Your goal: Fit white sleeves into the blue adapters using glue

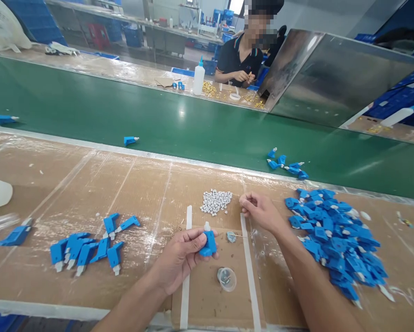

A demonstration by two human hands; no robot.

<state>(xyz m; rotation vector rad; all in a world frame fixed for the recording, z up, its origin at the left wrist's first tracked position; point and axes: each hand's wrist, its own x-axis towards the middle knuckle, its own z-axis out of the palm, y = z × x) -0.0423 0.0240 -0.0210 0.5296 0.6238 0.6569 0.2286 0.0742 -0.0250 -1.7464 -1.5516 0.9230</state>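
Observation:
My left hand grips a blue plastic part with a whitish tip pointing up, above the cardboard mat. To the right of a heap of small grey pieces, my right hand is closed in a pinch. Whatever is between its fingertips, if anything, is too small to make out. Below it, a thin stick lies with its end at a small clear blob. A small clear cup sits on the mat, nearer to me than the held part.
A large pile of blue parts lies right of my right forearm, a smaller group to the left. A green conveyor belt crosses beyond, carrying several blue parts. Across it stand a white bottle and a person handling small pieces.

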